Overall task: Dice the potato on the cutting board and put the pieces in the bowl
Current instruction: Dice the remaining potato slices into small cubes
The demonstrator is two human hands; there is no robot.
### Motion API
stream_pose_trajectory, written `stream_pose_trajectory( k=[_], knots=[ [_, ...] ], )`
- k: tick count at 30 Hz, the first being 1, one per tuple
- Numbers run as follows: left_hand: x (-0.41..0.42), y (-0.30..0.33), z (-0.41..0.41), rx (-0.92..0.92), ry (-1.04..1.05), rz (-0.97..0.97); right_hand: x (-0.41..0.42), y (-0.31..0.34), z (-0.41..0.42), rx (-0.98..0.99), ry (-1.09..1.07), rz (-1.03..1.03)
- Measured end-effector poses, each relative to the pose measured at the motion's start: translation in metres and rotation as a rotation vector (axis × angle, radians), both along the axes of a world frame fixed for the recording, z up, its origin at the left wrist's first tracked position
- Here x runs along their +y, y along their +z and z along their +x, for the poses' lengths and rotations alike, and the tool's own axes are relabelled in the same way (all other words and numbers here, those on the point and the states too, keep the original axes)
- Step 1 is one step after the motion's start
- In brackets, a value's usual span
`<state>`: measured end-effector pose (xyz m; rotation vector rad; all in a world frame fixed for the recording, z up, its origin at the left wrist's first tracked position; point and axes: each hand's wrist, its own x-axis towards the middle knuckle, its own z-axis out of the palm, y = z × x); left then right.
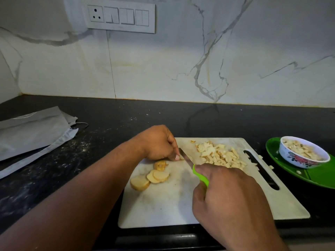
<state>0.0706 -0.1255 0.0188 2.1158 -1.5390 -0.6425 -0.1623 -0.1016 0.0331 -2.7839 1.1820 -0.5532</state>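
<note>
At frame centre, potato slices (151, 176) lie on the cutting board (168, 201) beside a diced pile (220, 154), the left hand (157, 143) pinching one small piece, the right hand (226, 194) gripping a green-handled knife (193, 165), the filled bowl (303, 152) on a green plate (322, 176) at right.

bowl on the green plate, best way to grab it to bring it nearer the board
Probably by the rim of the bowl, from above on its board-facing left side. It stands upright on the green plate, heaped with potato pieces, so a level lift by rim and outer wall, fingers outside, should avoid spilling. The cutting board lies left.
</note>
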Motion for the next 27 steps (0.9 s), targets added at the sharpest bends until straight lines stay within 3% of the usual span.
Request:
stream_pose_trajectory(
  k=[10,15,22,27],
  knots=[
    [-0.001,-0.001,-0.003,-0.015,0.017,-0.013,0.024,-0.024,-0.020,0.073,0.011,0.177],
    [0.005,0.000,0.006,-0.019,-0.102,-0.021,0.031,-0.014,-0.032,0.048,-0.025,0.156],
    [0.015,0.009,0.007,0.013,-0.185,-0.108,0.008,-0.028,-0.035,-0.202,-0.078,0.049],
    [0.008,0.001,-0.010,-0.153,-0.176,-0.131,-0.007,-0.043,-0.034,-0.401,-0.069,0.123]
  ],
)
